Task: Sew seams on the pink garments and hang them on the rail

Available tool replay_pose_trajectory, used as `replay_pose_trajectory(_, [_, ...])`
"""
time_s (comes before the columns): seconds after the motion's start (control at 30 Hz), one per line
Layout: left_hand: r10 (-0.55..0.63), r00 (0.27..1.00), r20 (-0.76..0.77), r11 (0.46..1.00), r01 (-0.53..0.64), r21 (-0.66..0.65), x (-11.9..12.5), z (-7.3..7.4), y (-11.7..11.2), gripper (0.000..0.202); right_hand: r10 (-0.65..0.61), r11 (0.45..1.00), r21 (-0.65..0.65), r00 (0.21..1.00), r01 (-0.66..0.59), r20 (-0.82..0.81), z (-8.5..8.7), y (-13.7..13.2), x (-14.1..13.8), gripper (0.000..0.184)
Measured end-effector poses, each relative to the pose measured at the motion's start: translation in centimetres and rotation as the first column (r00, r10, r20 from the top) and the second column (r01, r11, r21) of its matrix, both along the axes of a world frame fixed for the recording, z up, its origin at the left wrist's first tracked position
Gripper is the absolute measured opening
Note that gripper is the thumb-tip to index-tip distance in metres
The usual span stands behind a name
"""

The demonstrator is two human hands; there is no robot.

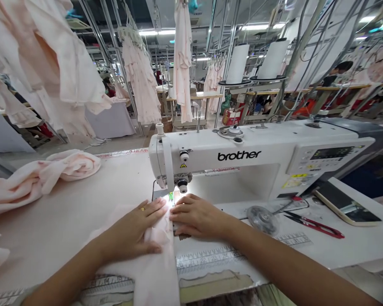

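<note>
A pale pink fabric piece (153, 263) lies on the sewing table and runs up under the needle of a white Brother sewing machine (242, 163). My left hand (134, 231) lies flat on the fabric with fingers stretched toward the needle, a ring on one finger. My right hand (196, 214) rests flat at the fabric's right edge, fingertips just in front of the presser foot (171, 196). Both hands press down on the cloth and hold nothing.
A bundle of pink cloth (41, 176) lies at the left. Red thread snips (312, 223), a clear bobbin disc (261, 219) and a phone (346, 206) sit to the right. Pink garments (140, 76) hang overhead; thread cones (238, 63) stand behind the machine.
</note>
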State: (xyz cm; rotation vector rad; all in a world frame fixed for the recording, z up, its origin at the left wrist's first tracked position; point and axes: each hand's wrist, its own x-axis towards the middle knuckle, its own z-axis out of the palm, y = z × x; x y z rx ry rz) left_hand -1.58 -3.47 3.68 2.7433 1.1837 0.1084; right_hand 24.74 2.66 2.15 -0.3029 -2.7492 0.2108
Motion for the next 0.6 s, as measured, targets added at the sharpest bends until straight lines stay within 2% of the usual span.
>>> replay_pose_trajectory(0.13, [-0.04,0.996,0.078,0.999,0.043,-0.033,0.5,-0.7,0.1,0.089,-0.065,0.998,-0.007,0.997,0.065,-0.031,-0.2,0.4,0.1,0.032])
replay_pose_trajectory(0.2, [-0.057,0.996,0.07,0.998,0.059,-0.026,0.9,-1.1,-0.2,0.082,-0.08,0.997,-0.013,0.996,0.079,-0.038,-0.2,0.6,0.1,0.032])
replay_pose_trajectory(0.33, [0.024,0.998,0.061,0.999,-0.027,0.035,1.5,-1.7,-0.1,0.058,-0.123,0.992,-0.029,0.992,0.122,-0.018,-0.2,0.9,0.0,0.032])
replay_pose_trajectory(0.47, [0.072,0.995,0.069,0.995,-0.076,0.064,1.5,-2.1,0.5,0.058,-0.176,0.984,-0.038,0.984,0.176,-0.003,0.0,1.0,0.0,0.032])
replay_pose_trajectory(0.6, [0.082,0.993,0.087,0.995,-0.086,0.046,1.7,-2.0,0.7,0.055,-0.173,0.983,-0.051,0.985,0.174,0.019,0.2,1.0,0.1,0.032])
